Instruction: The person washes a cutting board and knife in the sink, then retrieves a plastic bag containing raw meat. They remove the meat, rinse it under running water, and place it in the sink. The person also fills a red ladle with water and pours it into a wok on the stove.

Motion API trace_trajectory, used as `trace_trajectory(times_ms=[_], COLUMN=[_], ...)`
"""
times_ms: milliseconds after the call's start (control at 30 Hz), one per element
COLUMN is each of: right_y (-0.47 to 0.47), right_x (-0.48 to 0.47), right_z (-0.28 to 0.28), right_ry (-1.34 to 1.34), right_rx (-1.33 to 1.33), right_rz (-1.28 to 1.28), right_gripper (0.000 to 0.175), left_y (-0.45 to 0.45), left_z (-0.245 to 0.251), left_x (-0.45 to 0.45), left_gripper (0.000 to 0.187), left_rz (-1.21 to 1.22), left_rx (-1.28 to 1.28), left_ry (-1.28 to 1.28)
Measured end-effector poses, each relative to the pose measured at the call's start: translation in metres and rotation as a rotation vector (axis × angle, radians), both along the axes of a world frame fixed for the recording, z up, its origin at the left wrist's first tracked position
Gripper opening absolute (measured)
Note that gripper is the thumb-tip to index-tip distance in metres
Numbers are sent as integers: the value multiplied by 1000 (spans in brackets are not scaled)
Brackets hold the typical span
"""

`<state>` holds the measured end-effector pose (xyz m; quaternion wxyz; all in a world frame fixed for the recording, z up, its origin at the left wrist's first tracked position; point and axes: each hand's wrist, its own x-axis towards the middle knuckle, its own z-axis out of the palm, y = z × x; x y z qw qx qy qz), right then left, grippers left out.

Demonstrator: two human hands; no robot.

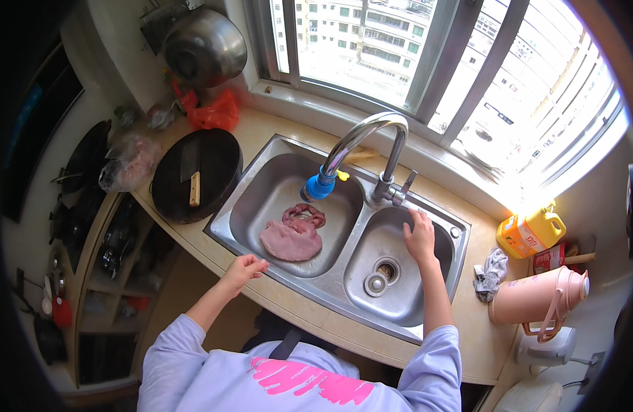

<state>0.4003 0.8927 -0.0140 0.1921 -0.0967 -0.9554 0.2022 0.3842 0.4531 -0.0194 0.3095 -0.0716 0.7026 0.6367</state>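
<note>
Raw pink meat, which looks like a pork stomach [291, 239], lies in the left basin of the stainless steel double sink [342, 273]. My left hand [244, 273] hovers at the sink's front left edge with its fingers loosely curled and nothing seen in them. My right hand [420, 234] is over the right basin, fingers apart, reaching towards the lever of the chrome faucet [398, 193]; whether it touches the lever cannot be told. The faucet's blue nozzle [318, 186] hangs above the left basin. A metal sink strainer [376, 284] sits beside the drain in the right basin.
Left of the sink, a cleaver [194, 175] lies on a round dark chopping board [164, 190], near plastic bags [131, 162]. Right of it are a grey rag [491, 273], a yellow jug [532, 229] and a pink thermos flask [537, 296]. A window stands behind the sink.
</note>
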Motion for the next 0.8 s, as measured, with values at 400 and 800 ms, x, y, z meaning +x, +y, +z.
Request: trace_trajectory(times_ms=[400, 800], right_y=[3, -222], right_x=[-107, -123], right_z=[-9, -59], right_ry=[-578, -184], right_rx=[692, -2344], right_rz=[-293, -243], right_gripper=[54, 22], left_y=[95, 137], left_z=[-15, -69], left_x=[-72, -141], left_gripper=[19, 17], left_rz=[65, 499], left_rx=[519, 665], left_ry=[-478, -245])
